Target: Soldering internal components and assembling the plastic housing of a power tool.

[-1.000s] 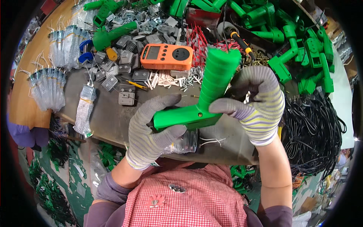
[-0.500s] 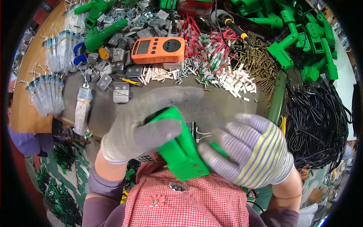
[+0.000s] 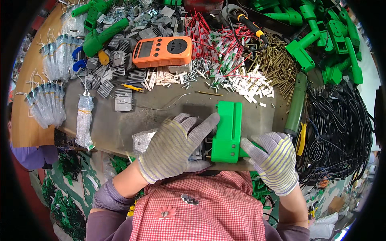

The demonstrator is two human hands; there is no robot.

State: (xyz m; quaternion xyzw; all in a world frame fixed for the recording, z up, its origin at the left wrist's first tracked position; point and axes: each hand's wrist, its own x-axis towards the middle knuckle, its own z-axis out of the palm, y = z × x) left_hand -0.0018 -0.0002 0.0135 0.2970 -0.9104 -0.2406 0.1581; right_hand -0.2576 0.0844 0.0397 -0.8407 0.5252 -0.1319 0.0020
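A green plastic tool housing (image 3: pixel 227 134) stands between my hands, over the front edge of the work table, its flat face with two screw holes toward me. My left hand (image 3: pixel 171 146), in a striped grey glove, is closed about its left side, index finger at the upper edge and thumb low down. A small metal part (image 3: pixel 197 153) shows partly between that thumb and fingers; the rest is hidden. My right hand (image 3: pixel 274 160), gloved alike, grips the housing's handle part (image 3: pixel 255 148). Beside my left wrist lies a bubble-wrapped piece (image 3: pixel 143 140), partly covered.
Behind lie an orange meter (image 3: pixel 162 51), finned metal blocks (image 3: pixel 123 100), red-wired parts (image 3: pixel 229 52), white tubes (image 3: pixel 257 84) and brass screws (image 3: pixel 277 60). Right are a green electric screwdriver (image 3: pixel 296 104), black cables (image 3: pixel 333 132) and green housings (image 3: pixel 301 52). Wrapped bundles (image 3: pixel 46 104) stand left.
The housing has gone from tilted to nearly upright and moved right. My left hand has shifted down to its left side. The bubble-wrapped piece beside my left wrist has come into view.
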